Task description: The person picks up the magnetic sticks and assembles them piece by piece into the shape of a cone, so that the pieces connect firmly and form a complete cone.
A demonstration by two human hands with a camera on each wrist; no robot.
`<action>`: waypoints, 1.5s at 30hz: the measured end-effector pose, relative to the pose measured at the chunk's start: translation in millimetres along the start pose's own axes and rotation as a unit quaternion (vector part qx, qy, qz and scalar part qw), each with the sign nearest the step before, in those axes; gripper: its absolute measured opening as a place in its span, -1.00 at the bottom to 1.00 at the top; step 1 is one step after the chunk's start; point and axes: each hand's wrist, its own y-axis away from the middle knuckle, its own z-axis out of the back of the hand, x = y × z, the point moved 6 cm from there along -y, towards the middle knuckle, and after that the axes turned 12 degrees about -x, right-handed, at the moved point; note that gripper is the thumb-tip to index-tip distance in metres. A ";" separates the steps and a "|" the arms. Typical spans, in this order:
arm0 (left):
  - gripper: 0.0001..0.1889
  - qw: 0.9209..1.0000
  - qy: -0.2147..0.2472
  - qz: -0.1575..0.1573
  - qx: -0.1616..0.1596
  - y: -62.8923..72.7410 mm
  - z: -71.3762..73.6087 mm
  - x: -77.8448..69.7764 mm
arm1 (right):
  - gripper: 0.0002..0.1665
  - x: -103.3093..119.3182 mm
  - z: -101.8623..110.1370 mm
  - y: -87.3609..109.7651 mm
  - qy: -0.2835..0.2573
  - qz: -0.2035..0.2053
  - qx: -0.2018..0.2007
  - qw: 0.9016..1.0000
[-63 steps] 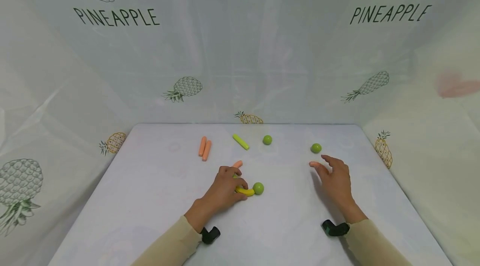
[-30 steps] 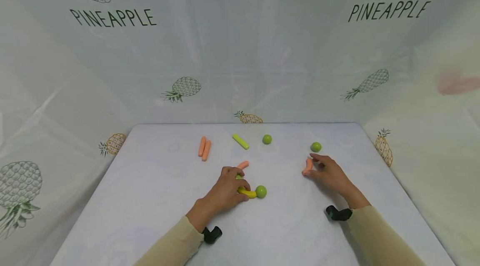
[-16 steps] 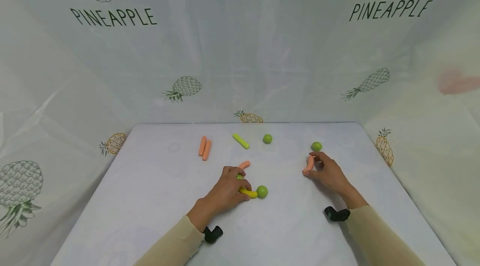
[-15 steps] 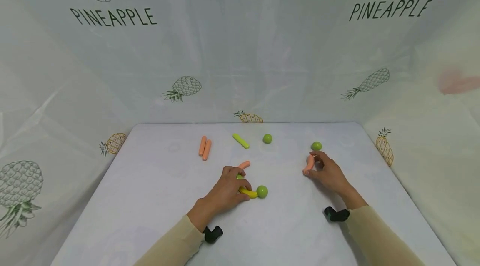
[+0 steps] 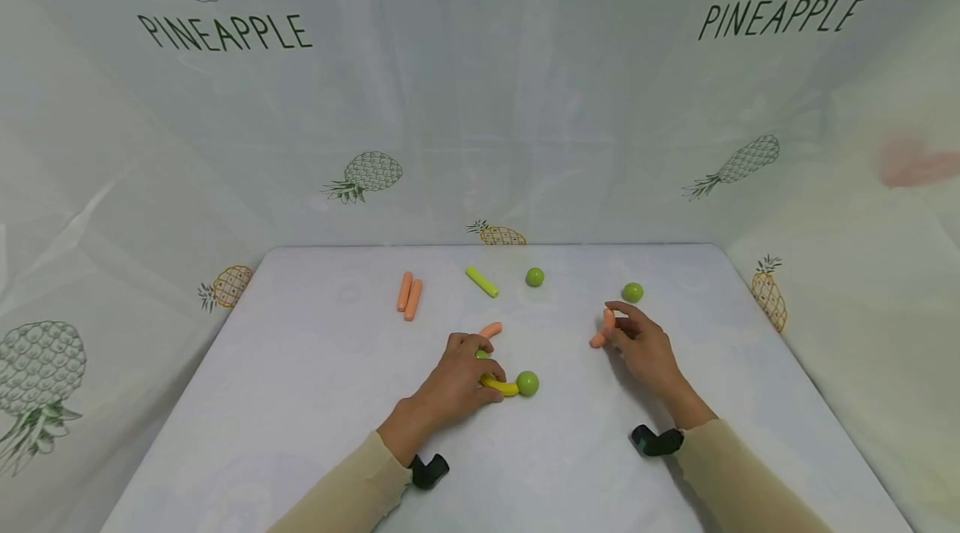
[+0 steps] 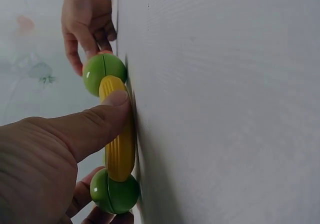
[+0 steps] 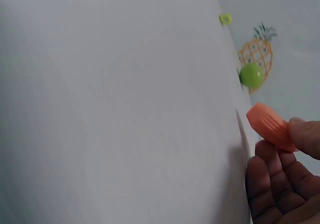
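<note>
In the head view my left hand (image 5: 453,383) grips a yellow curved ribbed piece (image 5: 502,388), low over the table. The left wrist view shows the thumb pressed along this yellow piece (image 6: 120,149), with a green ball (image 6: 104,74) at its far end and another green ball (image 6: 115,191) at its near end, by the fingertips. Another orange curved piece (image 5: 491,329) lies just beyond the left fingers. My right hand (image 5: 645,349) pinches an orange curved ribbed piece (image 5: 603,329) between thumb and fingers. The right wrist view shows that orange piece (image 7: 272,126) clear of the white surface.
Two orange sticks (image 5: 409,297) lie side by side at the back left of the white table (image 5: 300,399). A yellow-green stick (image 5: 482,282) and a green ball (image 5: 535,277) are at the back middle. Beyond my right hand sits another green ball (image 5: 632,292). Pineapple-print cloth (image 5: 480,99) hangs behind.
My right hand has turned the orange curved piece and shifted left with it. The left hand and the yellow piece, with the green and orange pieces around it, have slid slightly right.
</note>
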 end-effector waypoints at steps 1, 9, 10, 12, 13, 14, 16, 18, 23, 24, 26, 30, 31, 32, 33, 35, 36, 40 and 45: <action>-0.85 1.000 0.000 0.002 0.000 0.1 0.1 -0.1 | -0.43 2.4 -3.5 1.8 -0.013 -0.008 0.006 1.000; -0.83 1.000 0.002 0.007 -0.005 1.5 -0.6 -3.8 | -0.47 24.3 -36.1 17.1 -0.095 -0.070 0.055 0.991; -0.83 1.000 0.000 0.007 -0.005 1.6 -0.8 -4.4 | -0.48 26.8 -40.2 18.6 -0.099 -0.073 0.061 0.991; -0.82 1.000 -0.003 0.003 -0.007 1.6 -1.0 -6.0 | -0.49 31.1 -48.3 21.2 -0.111 -0.077 0.073 0.988; -0.82 1.000 -0.005 0.000 -0.007 1.6 -0.8 -7.0 | -0.49 33.3 -51.8 22.5 -0.116 -0.076 0.081 0.987; -0.82 1.000 -0.007 -0.001 -0.007 1.7 -0.7 -7.6 | -0.49 35.0 -54.8 23.7 -0.120 -0.075 0.087 0.986; -0.82 1.000 -0.009 -0.003 -0.007 1.8 0.0 -9.4 | -0.48 37.7 -59.8 26.0 -0.127 -0.074 0.101 0.984; -0.82 1.000 -0.009 -0.006 -0.007 2.2 0.8 -10.7 | -0.47 40.1 -62.6 28.5 -0.126 -0.077 0.110 0.983; -0.82 1.000 -0.007 -0.007 -0.008 2.7 1.2 -11.2 | -0.47 42.7 -65.9 32.7 -0.115 -0.094 0.121 0.982; -0.82 1.000 -0.006 -0.007 -0.009 2.7 0.9 -10.9 | -0.48 42.8 -66.4 33.1 -0.112 -0.095 0.122 0.982; -0.82 1.000 -0.006 -0.008 -0.011 2.7 0.2 -10.2 | -0.49 43.5 -67.0 33.7 -0.105 -0.095 0.122 0.982; -0.83 1.000 -0.005 -0.009 -0.016 2.7 -1.2 -9.5 | -0.50 45.1 -67.7 34.7 -0.095 -0.090 0.121 0.984; -0.83 1.000 -0.005 -0.008 -0.017 2.9 -1.4 -9.6 | -0.51 45.4 -67.9 34.8 -0.093 -0.090 0.118 0.985; -0.84 1.000 -0.005 -0.008 -0.017 3.1 -1.6 -9.8 | -0.52 45.3 -68.2 34.8 -0.093 -0.091 0.116 0.985; -0.84 1.000 -0.003 -0.007 -0.017 3.5 -1.8 -10.1 | -0.52 45.2 -68.5 34.7 -0.092 -0.091 0.114 0.985; -0.85 1.000 0.001 -0.005 -0.016 4.8 -2.3 -11.1 | -0.55 45.7 -68.7 34.9 -0.086 -0.093 0.105 0.986; -0.84 1.000 0.001 -0.004 -0.015 5.5 -2.5 -11.9 | -0.57 46.0 -68.6 34.8 -0.083 -0.093 0.098 0.987; -0.81 1.000 -0.001 -0.011 -0.019 8.9 -3.2 -16.5 | -0.65 47.6 -67.1 34.0 -0.050 -0.084 0.070 0.993; -0.79 0.999 -0.005 -0.026 -0.027 12.9 -1.7 -23.2 | -0.76 50.7 -65.3 33.2 -0.010 -0.057 0.047 0.997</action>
